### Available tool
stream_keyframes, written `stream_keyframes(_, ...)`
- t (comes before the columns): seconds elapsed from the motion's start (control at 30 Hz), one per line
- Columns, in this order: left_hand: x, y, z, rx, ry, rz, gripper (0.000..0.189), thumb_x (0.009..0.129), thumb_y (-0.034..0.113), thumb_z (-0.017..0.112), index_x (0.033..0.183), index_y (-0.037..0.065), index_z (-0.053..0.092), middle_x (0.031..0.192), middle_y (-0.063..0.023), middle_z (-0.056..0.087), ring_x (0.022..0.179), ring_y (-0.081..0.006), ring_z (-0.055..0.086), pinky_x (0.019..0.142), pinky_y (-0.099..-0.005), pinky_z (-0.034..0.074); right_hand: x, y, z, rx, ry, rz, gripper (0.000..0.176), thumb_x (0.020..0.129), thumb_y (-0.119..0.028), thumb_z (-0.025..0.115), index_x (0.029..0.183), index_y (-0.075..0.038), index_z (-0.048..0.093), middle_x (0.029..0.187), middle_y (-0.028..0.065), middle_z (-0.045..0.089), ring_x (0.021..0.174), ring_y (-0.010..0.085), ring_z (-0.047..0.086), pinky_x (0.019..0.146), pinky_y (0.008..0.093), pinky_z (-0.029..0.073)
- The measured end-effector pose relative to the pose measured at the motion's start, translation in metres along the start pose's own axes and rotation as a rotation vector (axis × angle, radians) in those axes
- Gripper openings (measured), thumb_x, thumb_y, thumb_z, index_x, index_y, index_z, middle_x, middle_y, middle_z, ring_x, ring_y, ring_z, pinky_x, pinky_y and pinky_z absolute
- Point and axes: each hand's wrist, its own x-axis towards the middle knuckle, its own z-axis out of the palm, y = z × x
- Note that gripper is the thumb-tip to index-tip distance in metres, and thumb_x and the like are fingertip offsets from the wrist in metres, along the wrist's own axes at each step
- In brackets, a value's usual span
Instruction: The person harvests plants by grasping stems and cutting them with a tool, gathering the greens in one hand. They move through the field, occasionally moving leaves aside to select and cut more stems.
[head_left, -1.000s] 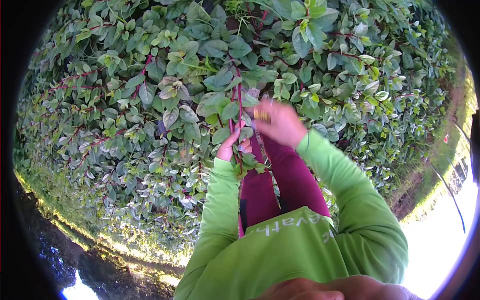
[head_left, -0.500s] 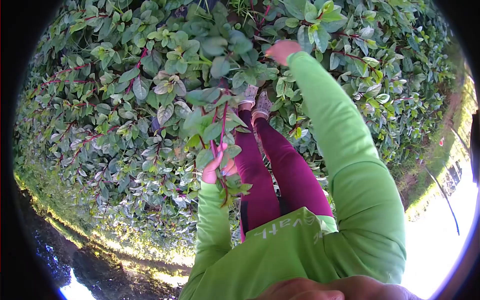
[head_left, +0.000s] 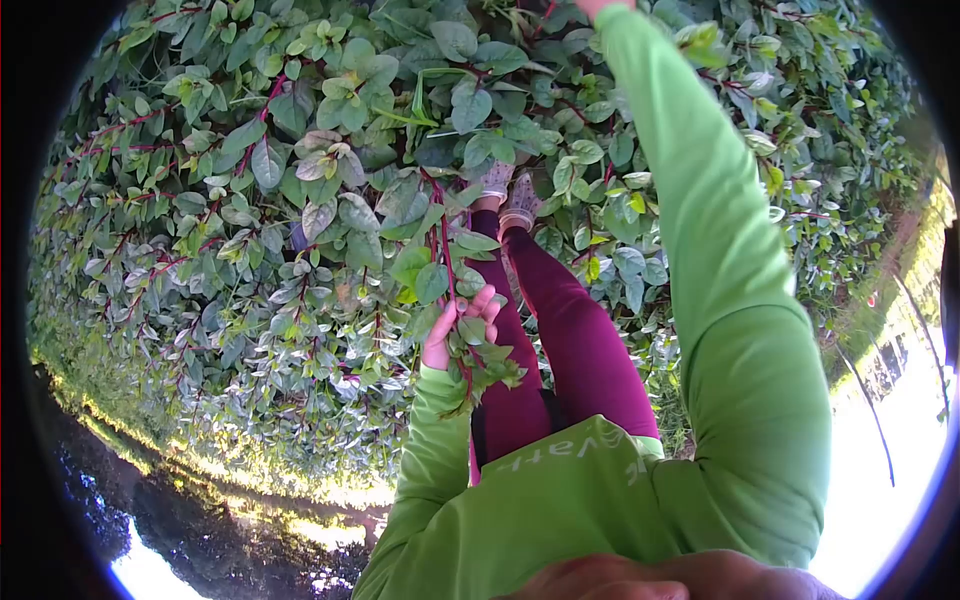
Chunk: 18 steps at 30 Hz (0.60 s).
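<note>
My left hand (head_left: 462, 322) is closed around a few red-stemmed leafy sprigs (head_left: 443, 245), which look like Malabar spinach. Their long stalks point up and away from me, and leafy ends hang below the fingers over my thigh. At the top edge of the view is my right hand (head_left: 603, 6), reaching far forward into the foliage. Only its wrist side shows; the fingers lie outside the picture. Nearest to it are the dense green leaves and red stems of the growing plants (head_left: 500, 60).
Thick leafy growth surrounds my legs (head_left: 580, 330) and partly covers my shoes (head_left: 518, 200). Grass borders the bed on the right, where thin dark sticks (head_left: 875, 415) lie near a bright patch. Darker ground (head_left: 190, 520) lies at the lower left.
My right hand has moved forward and up, mostly out of view. My left hand, still holding the sprigs, has shifted slightly right. The leaves between the hands have shifted.
</note>
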Motion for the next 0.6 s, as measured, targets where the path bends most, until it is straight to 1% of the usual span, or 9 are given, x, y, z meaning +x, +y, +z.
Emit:
stream_keyframes(0.03,0.003,-0.002,0.019,-0.039,0.139,0.015,0.021,0.099,0.029,0.046,0.091,0.011,0.053,0.123,-0.0146,0.058,0.109,-0.0258,0.059,0.071,-0.0335,0.054,-0.044,-0.004,-0.006,0.024,-0.006,-0.075,0.026,0.075,-0.022,0.068,0.098,-0.008,0.065,0.111,0.0228,0.061,0.093,0.038,0.062,0.081,0.0451,0.051)
stream_keyframes(0.07,0.017,-0.003,-0.002,-0.078,-0.072,0.008,0.026,0.1,0.031,0.046,0.09,0.008,0.055,0.141,-0.0225,0.043,0.131,-0.0335,0.043,0.097,-0.0451,0.049,-0.082,0.0,-0.004,0.087,0.066,-0.219,0.029,0.075,-0.023,0.07,0.098,-0.006,0.064,0.097,0.0201,0.062,0.086,0.0373,0.062,0.076,0.0432,0.051)
stream_keyframes(0.1,0.025,-0.004,0.001,-0.082,-0.085,0.013,0.026,0.1,0.031,0.046,0.09,0.008,0.055,0.141,-0.0225,0.043,0.131,-0.0335,0.043,0.097,-0.0451,0.049,-0.123,0.005,-0.003,0.152,0.135,-0.365,0.031,0.075,-0.023,0.072,0.098,-0.004,0.064,0.082,0.0173,0.063,0.079,0.0367,0.062,0.071,0.0413,0.051)
stream_keyframes(0.2,0.05,-0.007,0.022,-0.175,-0.09,-0.099,0.036,0.099,0.036,0.048,0.078,0.008,0.052,0.14,-0.0256,0.042,0.131,-0.0409,0.041,0.1,-0.0491,0.046,-0.263,0.0,-0.037,0.283,-0.161,-0.419,0.025,0.068,-0.011,0.071,0.093,-0.009,0.068,0.087,0.0135,0.063,0.083,0.0336,0.064,0.074,0.0405,0.052)
stream_keyframes(0.33,0.06,-0.004,0.037,0.077,-0.219,-0.285,0.027,0.097,0.032,0.052,0.095,0.006,0.061,0.111,-0.0171,0.064,0.101,-0.0242,0.064,0.086,-0.0358,0.054,-0.378,0.002,-0.064,0.505,-0.596,-0.366,0.028,0.065,-0.009,0.074,0.092,-0.01,0.067,0.09,0.0097,0.065,0.083,0.0313,0.063,0.073,0.0408,0.052)
stream_keyframes(0.37,0.066,-0.014,0.024,0.229,-0.059,-0.228,0.028,0.097,0.031,0.053,0.104,0.005,0.06,0.101,-0.0123,0.064,0.088,-0.0204,0.064,0.078,-0.0329,0.054,-0.389,0.008,-0.058,0.516,-0.566,-0.443,0.03,0.066,-0.008,0.073,0.095,-0.008,0.066,0.087,0.0109,0.064,0.079,0.0317,0.064,0.071,0.0401,0.053)
stream_keyframes(0.43,0.071,-0.024,0.01,0.382,0.104,-0.174,0.031,0.097,0.03,0.053,0.112,0.004,0.058,0.09,-0.0076,0.064,0.075,-0.0166,0.063,0.071,-0.03,0.053,-0.363,0.006,-0.076,0.393,-0.92,-0.366,0.026,0.071,-0.015,0.072,0.096,-0.011,0.066,0.088,0.0123,0.064,0.08,0.0334,0.064,0.072,0.0414,0.052)
stream_keyframes(0.5,0.069,-0.023,0.002,0.564,-0.062,0.006,0.032,0.097,0.027,0.053,0.118,0.003,0.055,0.079,-0.0041,0.058,0.066,-0.0169,0.059,0.063,-0.0284,0.049,-0.325,0.019,-0.063,0.281,-0.847,-0.408,0.027,0.074,-0.024,0.07,0.099,-0.013,0.066,0.088,0.0131,0.063,0.083,0.0343,0.063,0.073,0.0426,0.052)
stream_keyframes(0.6,0.049,-0.02,0.007,0.497,-0.024,-0.07,0.039,0.096,0.025,0.055,0.127,0.003,0.049,0.077,-0.0024,0.052,0.064,-0.0164,0.054,0.067,-0.0329,0.049,-0.261,0.021,-0.019,-0.146,-0.424,-0.287,0.036,0.08,-0.022,0.06,0.116,-0.019,0.058,0.099,0.0125,0.063,0.094,0.0325,0.063,0.077,0.0432,0.053)
